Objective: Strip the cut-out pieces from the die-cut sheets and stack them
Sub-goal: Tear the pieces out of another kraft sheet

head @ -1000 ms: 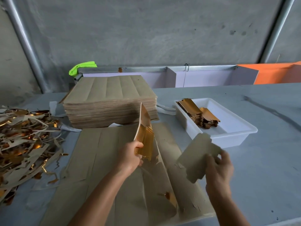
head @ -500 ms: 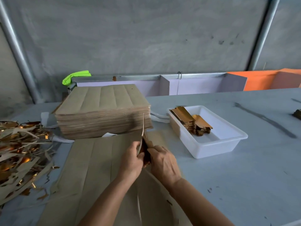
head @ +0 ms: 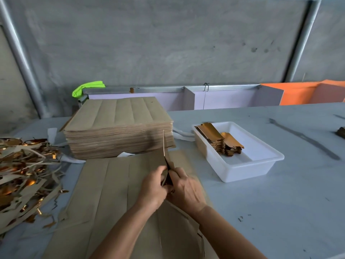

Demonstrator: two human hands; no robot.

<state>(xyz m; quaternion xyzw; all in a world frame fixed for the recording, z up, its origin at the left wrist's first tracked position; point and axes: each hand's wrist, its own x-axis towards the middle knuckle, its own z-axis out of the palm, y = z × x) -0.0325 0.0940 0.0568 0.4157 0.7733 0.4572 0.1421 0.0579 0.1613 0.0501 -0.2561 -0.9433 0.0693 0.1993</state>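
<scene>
Your left hand (head: 152, 186) and right hand (head: 186, 186) meet over the sheet (head: 104, 193), fingers of both curled round a raised strip (head: 164, 146) that stands on edge between them; the sheet lies flat under your wrists on the grey table (head: 280, 202); just beyond your hands sits the stack (head: 119, 128) of uncut sheets; to the right of your right hand a white tray (head: 242, 171) holds two short piles of gold pieces (head: 220, 141); well left of your left hand the scrap (head: 24, 176) heaps up, brown and gold; past the stack a lilac panel (head: 224, 99) and an orange one (head: 302, 93) stand at the table's far edge, against a grey wall (head: 168, 43) with metal pipes (head: 20, 58) at either side; a green cloth (head: 87, 87) lies behind the stack.
</scene>
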